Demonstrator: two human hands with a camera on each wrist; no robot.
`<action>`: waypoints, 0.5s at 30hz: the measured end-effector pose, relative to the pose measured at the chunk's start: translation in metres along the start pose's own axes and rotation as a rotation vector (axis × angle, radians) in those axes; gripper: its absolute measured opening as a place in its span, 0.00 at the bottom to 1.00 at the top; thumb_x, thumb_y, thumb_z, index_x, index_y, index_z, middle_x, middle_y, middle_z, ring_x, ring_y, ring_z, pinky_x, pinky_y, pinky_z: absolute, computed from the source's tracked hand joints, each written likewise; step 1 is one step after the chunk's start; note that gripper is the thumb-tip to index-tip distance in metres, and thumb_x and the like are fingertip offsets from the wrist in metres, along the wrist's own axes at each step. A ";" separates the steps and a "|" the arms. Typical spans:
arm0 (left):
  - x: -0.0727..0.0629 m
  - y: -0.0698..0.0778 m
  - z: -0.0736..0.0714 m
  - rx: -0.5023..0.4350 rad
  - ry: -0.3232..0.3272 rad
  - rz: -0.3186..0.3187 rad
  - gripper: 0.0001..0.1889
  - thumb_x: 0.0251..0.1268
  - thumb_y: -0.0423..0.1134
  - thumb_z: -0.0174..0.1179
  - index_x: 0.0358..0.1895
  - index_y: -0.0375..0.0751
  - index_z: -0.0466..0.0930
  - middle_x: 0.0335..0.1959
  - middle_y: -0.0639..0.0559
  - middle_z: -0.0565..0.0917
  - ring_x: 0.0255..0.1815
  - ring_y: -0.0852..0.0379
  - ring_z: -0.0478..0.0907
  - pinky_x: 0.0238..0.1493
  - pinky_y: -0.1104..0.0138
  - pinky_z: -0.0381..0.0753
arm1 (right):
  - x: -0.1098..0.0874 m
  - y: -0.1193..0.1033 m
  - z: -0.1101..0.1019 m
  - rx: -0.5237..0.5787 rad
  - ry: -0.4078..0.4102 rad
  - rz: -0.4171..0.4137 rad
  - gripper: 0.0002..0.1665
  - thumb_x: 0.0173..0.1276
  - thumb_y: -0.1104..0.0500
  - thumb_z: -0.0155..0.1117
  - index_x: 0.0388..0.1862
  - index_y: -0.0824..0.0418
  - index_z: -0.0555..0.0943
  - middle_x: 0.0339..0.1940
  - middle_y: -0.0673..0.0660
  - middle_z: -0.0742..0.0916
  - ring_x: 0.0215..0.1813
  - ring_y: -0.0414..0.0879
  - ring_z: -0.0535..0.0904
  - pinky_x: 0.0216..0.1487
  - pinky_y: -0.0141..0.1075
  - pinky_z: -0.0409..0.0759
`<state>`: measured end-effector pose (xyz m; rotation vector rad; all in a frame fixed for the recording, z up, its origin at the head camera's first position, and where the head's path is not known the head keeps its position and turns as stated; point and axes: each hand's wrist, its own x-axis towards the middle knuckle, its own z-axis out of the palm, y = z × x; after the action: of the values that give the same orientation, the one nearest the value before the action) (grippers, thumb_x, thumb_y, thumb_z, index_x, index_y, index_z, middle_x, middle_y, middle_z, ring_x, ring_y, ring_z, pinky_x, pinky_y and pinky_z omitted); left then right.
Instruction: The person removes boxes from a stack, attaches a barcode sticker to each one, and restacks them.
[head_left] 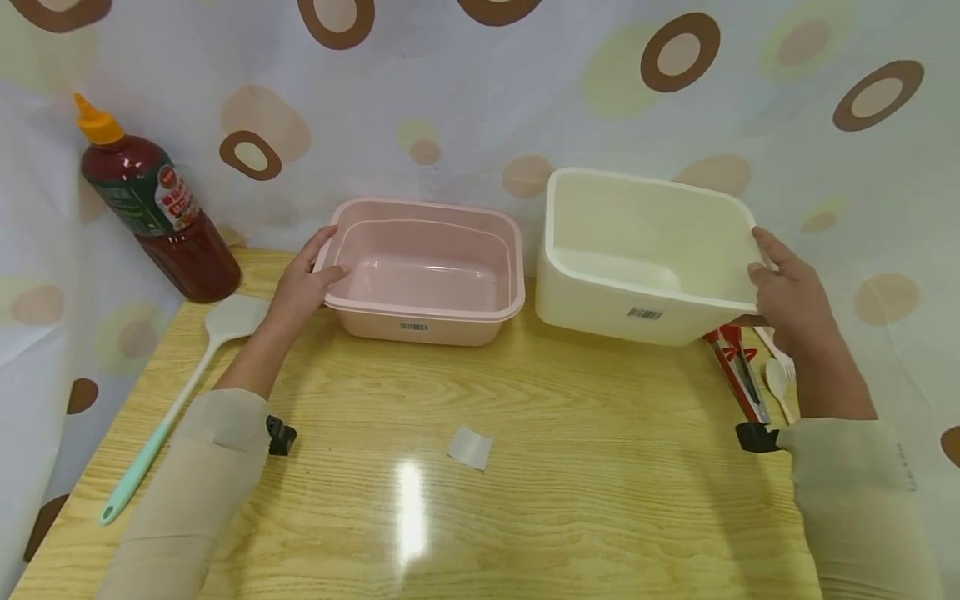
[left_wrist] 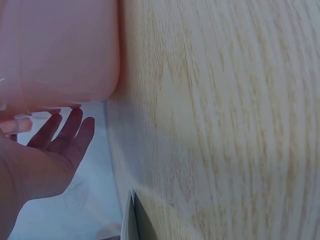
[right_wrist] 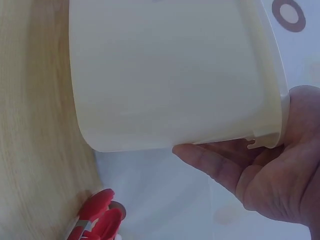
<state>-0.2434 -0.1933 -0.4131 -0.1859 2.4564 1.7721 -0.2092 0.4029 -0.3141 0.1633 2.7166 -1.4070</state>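
Observation:
A pink plastic basin (head_left: 420, 327) stands near the back of the table, left of centre. My left hand (head_left: 300, 287) grips its left rim, thumb over the edge and the other fingers along the outer wall (left_wrist: 60, 55). To its right is a deeper cream plastic bin (head_left: 600, 308), its open top tilted toward me. My right hand (head_left: 791, 292) holds that bin's right end, thumb over the rim. The right wrist view shows the fingers (right_wrist: 210, 162) under the rim, against the bin's end wall (right_wrist: 170, 80). Both containers look empty inside.
A sauce bottle (head_left: 176, 217) stands at the back left, beside a long white-headed turner (head_left: 187, 383). Red tongs (head_left: 738, 375), a white spoon (head_left: 778, 387) and a fork (head_left: 780, 354) lie by my right forearm. A small grey square (head_left: 471, 447) lies mid-table. A patterned curtain (head_left: 465, 83) hangs behind.

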 end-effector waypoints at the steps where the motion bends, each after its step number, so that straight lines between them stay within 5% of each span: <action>1: 0.000 0.000 0.000 0.000 0.000 -0.001 0.35 0.77 0.43 0.53 0.80 0.74 0.51 0.83 0.49 0.54 0.72 0.46 0.65 0.59 0.59 0.76 | 0.000 -0.002 0.000 0.002 0.003 0.001 0.35 0.83 0.44 0.34 0.83 0.34 0.40 0.86 0.57 0.44 0.38 0.25 0.80 0.34 0.32 0.86; 7: 0.001 -0.002 -0.001 -0.004 0.000 0.004 0.35 0.77 0.43 0.54 0.80 0.74 0.52 0.83 0.47 0.56 0.71 0.45 0.67 0.50 0.67 0.77 | -0.001 -0.016 0.000 -0.005 0.030 -0.006 0.34 0.83 0.44 0.36 0.83 0.34 0.42 0.87 0.53 0.45 0.37 0.26 0.80 0.33 0.33 0.87; 15: 0.002 -0.003 -0.001 -0.009 0.007 0.006 0.34 0.77 0.44 0.54 0.80 0.74 0.53 0.83 0.47 0.55 0.72 0.46 0.66 0.58 0.59 0.78 | -0.003 -0.030 -0.002 0.005 0.047 -0.035 0.34 0.82 0.43 0.37 0.83 0.34 0.44 0.86 0.52 0.48 0.39 0.26 0.80 0.32 0.32 0.86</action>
<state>-0.2451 -0.1948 -0.4158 -0.1861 2.4563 1.7888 -0.2101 0.3871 -0.2880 0.1514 2.7667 -1.4376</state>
